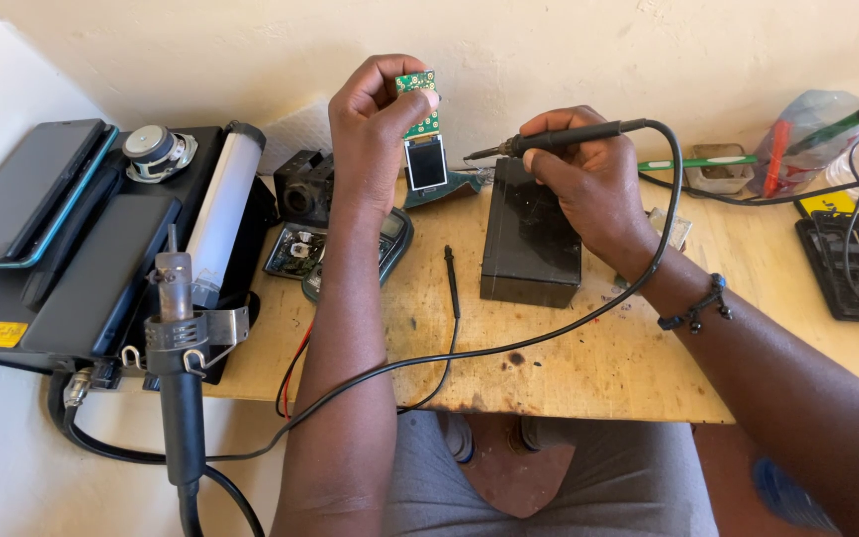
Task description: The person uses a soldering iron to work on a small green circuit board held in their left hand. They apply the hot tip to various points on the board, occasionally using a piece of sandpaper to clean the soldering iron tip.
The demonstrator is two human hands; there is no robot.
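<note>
My left hand (375,124) holds up a small green circuit board with a little display screen (424,149) hanging from it, pinched between the fingertips above the wooden bench. My right hand (588,179) grips a black soldering iron (559,139) like a pen. Its metal tip points left and ends just right of the small screen, a short gap away. The iron's black cable (509,343) loops around my right wrist and runs down off the bench's front edge.
A black rectangular battery block (529,244) sits under my right hand. A multimeter (389,244) and its probe (452,283) lie by my left forearm. A hot-air wand (179,338) stands in a holder at left, beside phones (26,189), a speaker (156,149) and a white tube (222,199).
</note>
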